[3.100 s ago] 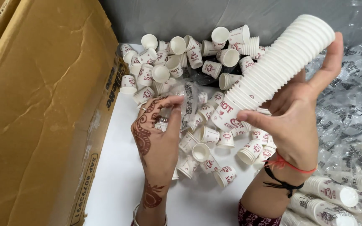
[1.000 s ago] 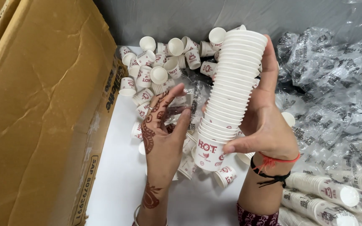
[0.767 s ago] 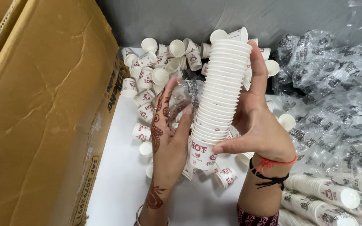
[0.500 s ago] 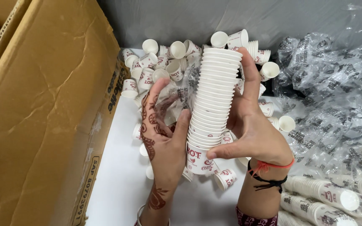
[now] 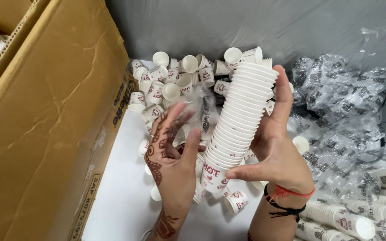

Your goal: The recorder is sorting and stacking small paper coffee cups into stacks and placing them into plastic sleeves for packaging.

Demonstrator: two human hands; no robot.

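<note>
- White paper cups, nested in a tall stack (image 5: 235, 129), are gripped upright over the tabletop (image 5: 121, 196) by the right hand (image 5: 275, 154), fingers closed around it.
- A clear plastic sleeve (image 5: 199, 105) is pinched in the left hand (image 5: 173, 151); sleeving appears to be in hand, calling for its mouth to be aligned with the stack.

A large brown corrugated cardboard box (image 5: 45, 125) stands along the left, its flap leaning over the white counter (image 5: 121, 196). Small white paper cups with red print (image 5: 170, 82) lie loose in a heap at the far end of the counter, against a grey wall (image 5: 246, 27). To the right spreads a pile of crumpled clear plastic wrappers with dark print (image 5: 345, 116). Sleeved stacks of white cups (image 5: 336, 218) lie at the lower right.
</note>
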